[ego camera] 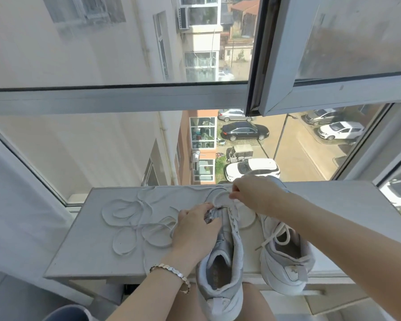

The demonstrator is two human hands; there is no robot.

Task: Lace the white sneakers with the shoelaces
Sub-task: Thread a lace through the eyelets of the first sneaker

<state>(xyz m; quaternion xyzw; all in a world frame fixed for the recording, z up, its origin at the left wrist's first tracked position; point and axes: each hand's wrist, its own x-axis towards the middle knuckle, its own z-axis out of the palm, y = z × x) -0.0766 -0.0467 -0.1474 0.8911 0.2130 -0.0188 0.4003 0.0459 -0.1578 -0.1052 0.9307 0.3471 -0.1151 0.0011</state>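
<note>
The white sneakers (218,297) have smooth, faintly glossy uppers and grey cloth collars. The shoelace (134,218) is flat cloth, the tabletop (90,249) matt, the bracelet (171,273) shiny metal.

The left hand (195,228) covers the unlaced sneaker's (236,251) left eyelets; its heel is cut off below. The right hand (255,193) hides the lace's (218,194) end and most of the laced sneaker's (285,258) toe.

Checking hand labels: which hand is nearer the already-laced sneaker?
Right. The right hand pinches the shoelace just by the laced sneaker's toe; the left hand grips the unlaced sneaker beside it, farther off.
</note>
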